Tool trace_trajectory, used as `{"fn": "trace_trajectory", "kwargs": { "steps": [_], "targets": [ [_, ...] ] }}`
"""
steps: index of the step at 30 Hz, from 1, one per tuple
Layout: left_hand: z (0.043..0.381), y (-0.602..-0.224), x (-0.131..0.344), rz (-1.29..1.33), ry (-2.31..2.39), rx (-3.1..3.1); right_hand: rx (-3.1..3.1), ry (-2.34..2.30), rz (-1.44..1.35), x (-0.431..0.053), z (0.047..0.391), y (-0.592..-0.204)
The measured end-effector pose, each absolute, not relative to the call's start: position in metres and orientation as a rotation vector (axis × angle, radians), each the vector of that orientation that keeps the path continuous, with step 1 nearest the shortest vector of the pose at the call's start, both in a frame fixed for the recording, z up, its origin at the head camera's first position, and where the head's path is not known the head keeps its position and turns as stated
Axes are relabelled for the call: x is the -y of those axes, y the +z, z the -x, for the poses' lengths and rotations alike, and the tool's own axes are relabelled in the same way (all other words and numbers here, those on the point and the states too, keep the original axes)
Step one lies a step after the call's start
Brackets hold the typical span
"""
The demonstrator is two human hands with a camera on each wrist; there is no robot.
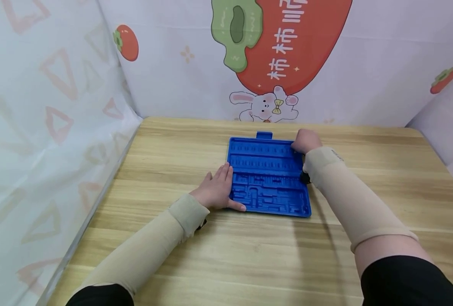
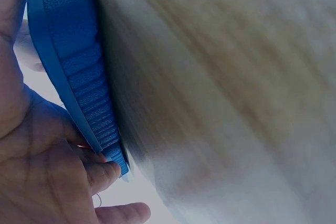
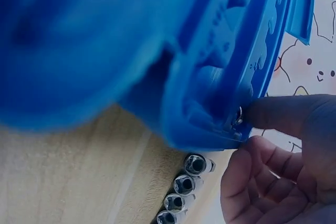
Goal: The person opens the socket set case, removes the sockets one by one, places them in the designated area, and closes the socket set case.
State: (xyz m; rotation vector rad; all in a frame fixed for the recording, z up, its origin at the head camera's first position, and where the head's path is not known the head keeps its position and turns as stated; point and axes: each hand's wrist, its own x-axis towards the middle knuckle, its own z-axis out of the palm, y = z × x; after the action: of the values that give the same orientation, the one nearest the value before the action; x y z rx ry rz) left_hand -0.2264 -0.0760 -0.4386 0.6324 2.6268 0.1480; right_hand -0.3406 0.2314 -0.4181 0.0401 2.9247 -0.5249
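Note:
A blue plastic socket case (image 1: pixel 272 158) lies opened flat on the wooden table, its moulded slots facing up. My left hand (image 1: pixel 215 190) rests against the case's left side with straight fingers; in the left wrist view its palm and fingers lie along the case's side wall (image 2: pixel 86 72). At the far right corner my right hand (image 1: pixel 305 141) has curled fingers over the rim. In the right wrist view it pinches a small shiny metal socket (image 3: pixel 239 115) at a corner slot, mostly hidden by a fingertip (image 3: pixel 260 111).
Several silver sockets (image 3: pixel 184 184) stand in a row on the table beside the case's right side; the right arm hides them in the head view. The blue latch tab (image 1: pixel 264 135) sticks out from the far edge. A printed cloth backdrop (image 1: pixel 188 89) rises behind the table (image 1: pixel 180 144).

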Motion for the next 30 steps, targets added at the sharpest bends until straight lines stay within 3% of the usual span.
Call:
{"fn": "trace_trajectory", "kwargs": {
  "steps": [12, 30],
  "targets": [
    [0.2273, -0.4393, 0.0769, -0.645, 0.153, -2.638, -2.992, -0.389, -0.071, -0.2252, 0.3382, -0.4124],
    [0.2245, -0.4373, 0.0749, -0.63, 0.157, -2.626, -2.807, -0.442, 0.094, -0.2268, 0.3329, -0.4097]
  ]
}}
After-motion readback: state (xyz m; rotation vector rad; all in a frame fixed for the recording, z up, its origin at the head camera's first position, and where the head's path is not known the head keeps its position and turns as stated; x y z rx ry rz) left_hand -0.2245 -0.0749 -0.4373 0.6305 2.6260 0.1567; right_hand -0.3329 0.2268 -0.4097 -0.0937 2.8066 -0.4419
